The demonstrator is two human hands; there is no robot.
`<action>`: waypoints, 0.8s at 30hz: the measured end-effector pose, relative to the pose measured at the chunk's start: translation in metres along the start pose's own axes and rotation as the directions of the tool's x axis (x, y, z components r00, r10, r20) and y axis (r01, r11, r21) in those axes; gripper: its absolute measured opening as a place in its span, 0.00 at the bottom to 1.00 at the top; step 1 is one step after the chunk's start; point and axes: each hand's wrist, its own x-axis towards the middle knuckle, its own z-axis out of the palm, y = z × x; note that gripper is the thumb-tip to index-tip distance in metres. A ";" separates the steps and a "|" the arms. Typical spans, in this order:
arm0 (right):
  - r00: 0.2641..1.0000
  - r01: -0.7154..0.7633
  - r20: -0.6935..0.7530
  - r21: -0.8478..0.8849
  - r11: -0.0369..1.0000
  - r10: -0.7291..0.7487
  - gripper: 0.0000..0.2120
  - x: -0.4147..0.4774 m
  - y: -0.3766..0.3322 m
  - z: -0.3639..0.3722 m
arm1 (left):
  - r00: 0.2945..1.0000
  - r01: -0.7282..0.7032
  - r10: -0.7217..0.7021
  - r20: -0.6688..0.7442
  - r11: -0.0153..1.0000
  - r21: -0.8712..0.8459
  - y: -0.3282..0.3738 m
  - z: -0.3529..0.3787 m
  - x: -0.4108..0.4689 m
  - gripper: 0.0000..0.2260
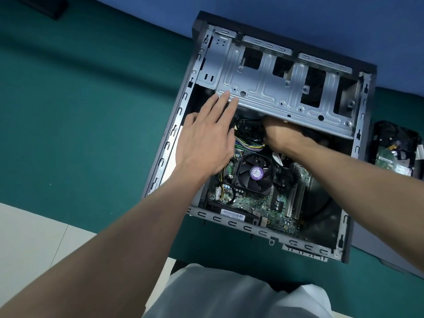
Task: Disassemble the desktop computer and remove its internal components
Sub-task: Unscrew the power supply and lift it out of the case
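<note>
Down on the teal mat (91, 111): desktop case (229, 222) lies on its side, open face up, taking up the middle and right of the view.
Drive cage (263, 88): bare metal plate across the 12 o'clock end of the case. Its long axis runs roughly 10 to 4 o'clock, and its near edge hangs over the cable area.
Left hand (204, 141): flat and relaxed, nothing held. The straight fingertips (226, 95) rest on the cage's near edge at its 10 o'clock end. Looks like it's steadying the cage, not gripping.
Right hand (282, 134): pushed in under the cage's near edge, about mid-length. The fingers are hidden by the metal, so I can't tell if it's clenched on a plug or just feeling around.
Cables (249, 145): coloured bundle between the two hands, just at 9 o'clock of the right hand.
CPU fan (252, 175): sits on the motherboard (250, 201) at 6 o'clock of both hands, both not yet removed.
Loose drive (394, 154): outside the case at 3 o'clock, so that part's out.
What matters next: whatever comes out lies toward 12 o'clock from the right wrist, tucked under the cage. The right hand is the nearer one, and my guess is it has to pull back toward 6 o'clock, square to the cage's long axis.
Watch out: tight gap there, sharp sheet-metal edge over the knuckles.
</note>
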 end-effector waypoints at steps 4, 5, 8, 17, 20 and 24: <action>0.999 -0.029 0.026 0.074 0.997 0.027 0.18 -0.011 0.006 -0.003 | 1.000 -0.001 0.001 -0.003 1.000 0.002 0.001 0.000 0.001 0.27; 0.998 -0.061 0.040 0.105 0.993 0.057 0.17 -0.014 0.008 -0.004 | 1.000 -0.001 0.001 -0.005 1.000 0.000 0.000 0.000 0.001 0.27; 0.973 -0.205 -0.059 0.228 0.952 0.224 0.10 -0.031 0.010 0.001 | 1.000 -0.007 0.006 -0.001 1.000 -0.014 0.000 -0.002 0.001 0.27; 0.833 -0.313 -0.204 0.592 0.743 0.514 0.11 -0.117 0.006 0.001 | 0.999 -0.037 0.037 0.021 0.999 0.014 0.004 -0.007 -0.001 0.27; 0.764 -0.276 -0.149 0.804 0.527 0.628 0.08 -0.139 0.002 -0.008 | 0.997 -0.072 0.074 -0.037 0.997 0.040 0.006 -0.010 -0.003 0.24; 0.695 -0.104 0.024 0.992 0.067 0.719 0.06 -0.162 -0.006 -0.028 | 0.954 -0.246 0.252 -0.161 0.968 0.053 0.009 -0.013 -0.011 0.18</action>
